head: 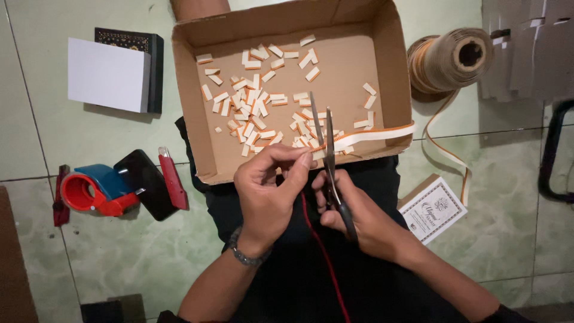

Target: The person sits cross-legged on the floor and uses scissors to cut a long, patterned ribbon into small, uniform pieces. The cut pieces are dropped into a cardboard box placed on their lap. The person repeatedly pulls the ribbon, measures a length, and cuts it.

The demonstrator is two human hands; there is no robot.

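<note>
My right hand grips black-handled scissors, blades parted and pointing up over the near edge of a shallow cardboard box. My left hand pinches the free end of a white and orange ribbon right beside the blades. The ribbon runs right over the box wall to a spool. Several short cut ribbon pieces lie scattered inside the box.
On the green tiled floor at left lie a red and blue tape dispenser, a black phone, a red utility knife and a white box on a black book. A printed card sits at right, grey cardboard pieces beyond.
</note>
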